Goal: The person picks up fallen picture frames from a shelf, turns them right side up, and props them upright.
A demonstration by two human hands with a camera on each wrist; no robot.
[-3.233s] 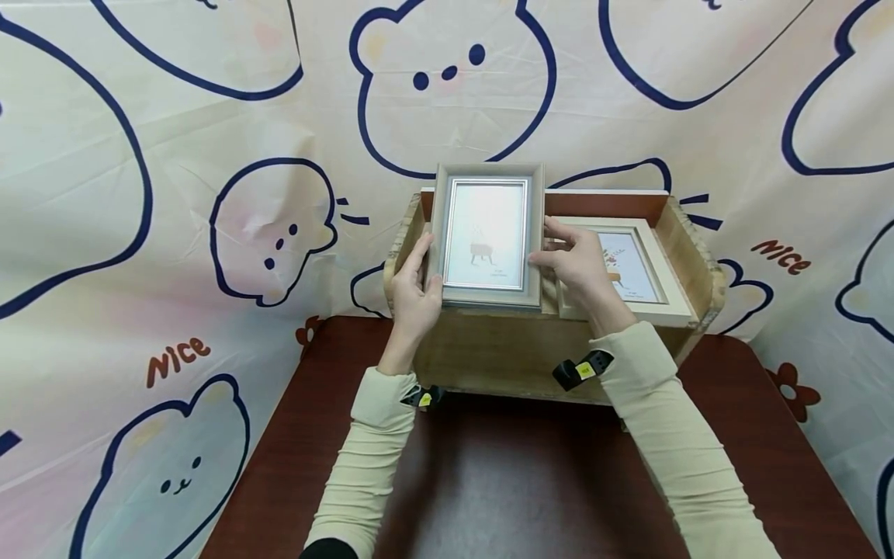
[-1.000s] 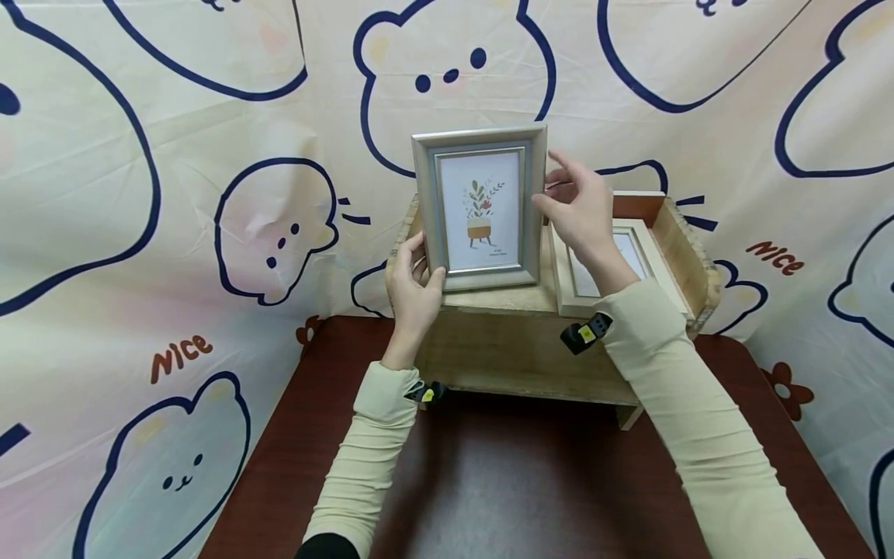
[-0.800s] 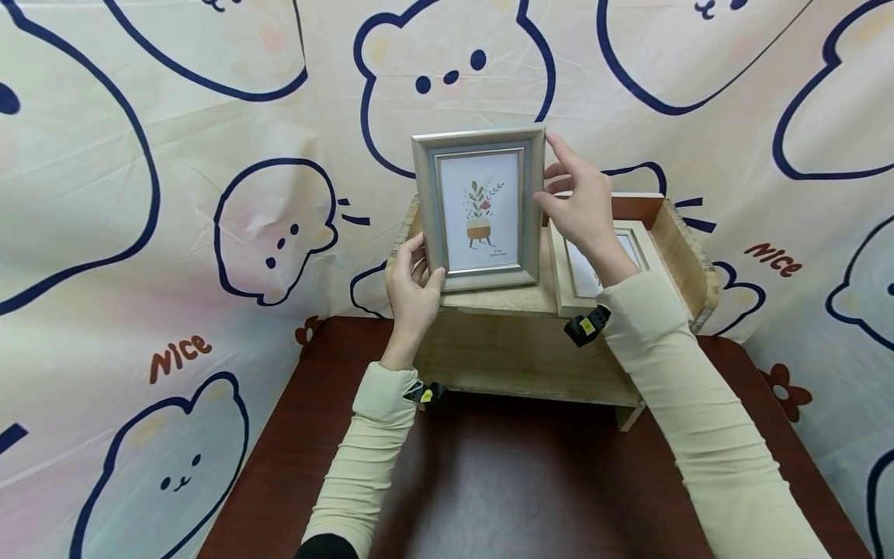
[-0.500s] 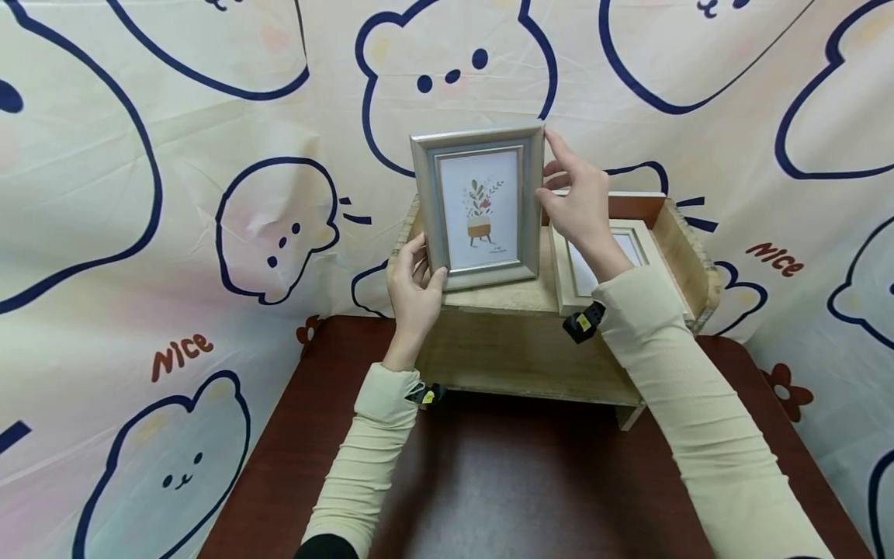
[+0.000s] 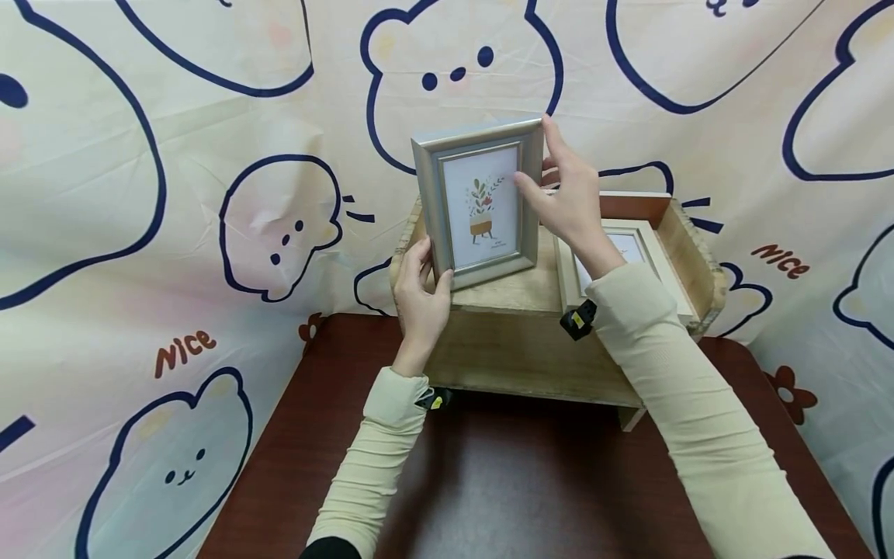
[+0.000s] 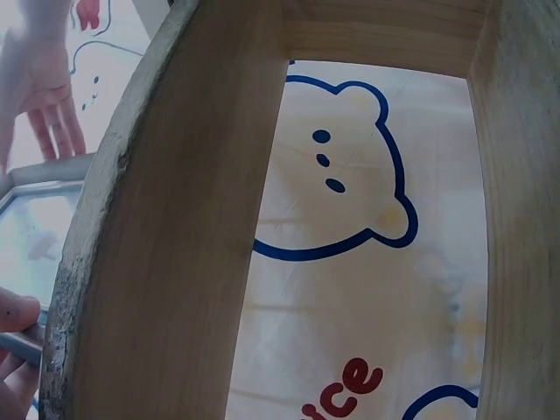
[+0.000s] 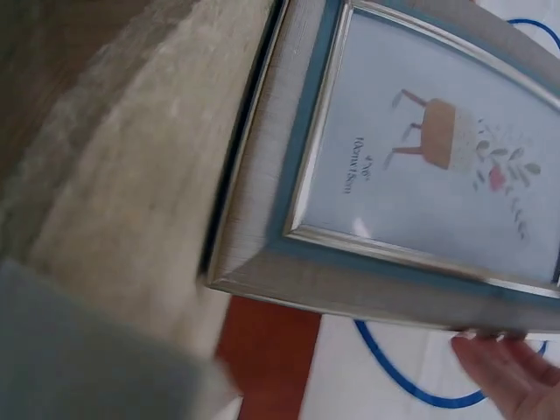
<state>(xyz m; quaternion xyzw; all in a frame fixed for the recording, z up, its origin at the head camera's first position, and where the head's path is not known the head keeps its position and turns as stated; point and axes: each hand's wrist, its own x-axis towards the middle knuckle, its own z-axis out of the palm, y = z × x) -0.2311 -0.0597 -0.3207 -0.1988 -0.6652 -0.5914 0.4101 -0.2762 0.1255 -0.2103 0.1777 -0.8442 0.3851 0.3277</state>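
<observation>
A silver-grey picture frame [image 5: 482, 202] with a potted-plant print stands upright, slightly turned, over the left part of the wooden shelf [image 5: 517, 353]. My left hand [image 5: 421, 307] grips its lower left corner, thumb in front. At the frame's upper right edge, my right hand [image 5: 569, 190] holds on, the index finger at the top corner and the thumb over the front. The right wrist view shows this picture frame [image 7: 420, 149] close up, with fingertips [image 7: 499, 367] at its edge. In the left wrist view, part of the frame [image 6: 39, 236] shows past the shelf's side.
A cream picture frame [image 5: 667, 283] lies tilted back on the shelf's right side, partly hidden by my right forearm. The shelf's raised side [image 5: 694, 264] bounds it. A dark red table [image 5: 517, 481] carries the shelf, and a cartoon-print cloth [image 5: 279, 124] hangs behind.
The silver-grey frame was low and leaning back, then rose upright. It has since turned slightly, its right side swinging away. My right hand moved up its right edge; its thumb came over the front.
</observation>
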